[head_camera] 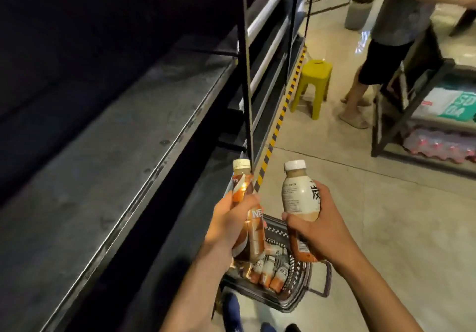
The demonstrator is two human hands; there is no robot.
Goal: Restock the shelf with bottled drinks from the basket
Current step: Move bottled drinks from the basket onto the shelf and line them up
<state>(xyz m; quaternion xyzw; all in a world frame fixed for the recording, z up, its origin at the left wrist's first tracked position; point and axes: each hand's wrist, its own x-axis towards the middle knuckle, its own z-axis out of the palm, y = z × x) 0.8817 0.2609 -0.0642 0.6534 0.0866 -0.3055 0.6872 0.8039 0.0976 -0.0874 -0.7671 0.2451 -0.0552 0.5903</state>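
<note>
We hold a brown bottle upright in our left hand, fingers wrapped round it. Our right hand grips a white bottle just right of it. Both are above the basket on the near floor, with more bottles inside. Dark shelf on the left, yellow stool far.

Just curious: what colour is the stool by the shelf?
The stool is yellow-green, seen best in the head view.

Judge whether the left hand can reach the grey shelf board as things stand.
Probably yes: the left hand, gripping a brown bottle, is close beside the shelf board, with nothing visible between them.
</note>
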